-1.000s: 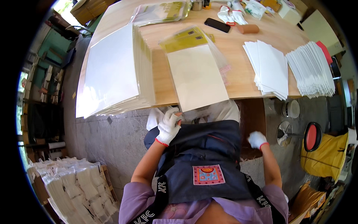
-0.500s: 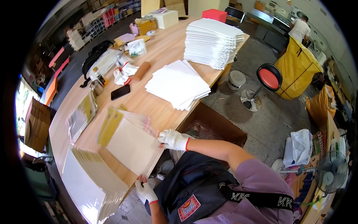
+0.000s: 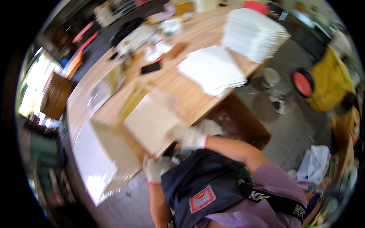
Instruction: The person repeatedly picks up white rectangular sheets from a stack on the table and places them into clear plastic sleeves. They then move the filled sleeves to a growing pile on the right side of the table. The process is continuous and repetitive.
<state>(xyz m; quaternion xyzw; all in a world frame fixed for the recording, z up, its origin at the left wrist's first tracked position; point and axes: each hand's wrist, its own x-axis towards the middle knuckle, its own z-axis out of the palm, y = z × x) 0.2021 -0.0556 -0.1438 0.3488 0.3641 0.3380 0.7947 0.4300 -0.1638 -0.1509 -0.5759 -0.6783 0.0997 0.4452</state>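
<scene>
A pale cream sheet (image 3: 150, 123) lies on clear plastic bags with a yellow-green band (image 3: 133, 99) by the table's near edge. My left hand (image 3: 154, 169), in a white glove with a red cuff, has its fingertips closed on the sheet's near corner. My right hand (image 3: 189, 137), gloved alike, is closed over the sheet's right edge; motion smears its fingers. Left of the sheet, a fanned stack of plastic-wrapped white sheets (image 3: 93, 159) rests on the table. Another clear bag (image 3: 108, 89) lies beyond it.
Loose white sheets (image 3: 213, 70) and a tall white stack (image 3: 253, 36) occupy the table's right side. A black phone (image 3: 151, 68) and a brown roll (image 3: 176, 50) lie farther back. A cardboard box (image 3: 243, 117) stands below the edge, near a red-seated stool (image 3: 303, 82).
The whole view has shifted, so the table appears farther right and blurred. My right hand has come nearer to my left along the sheet's edge.
</scene>
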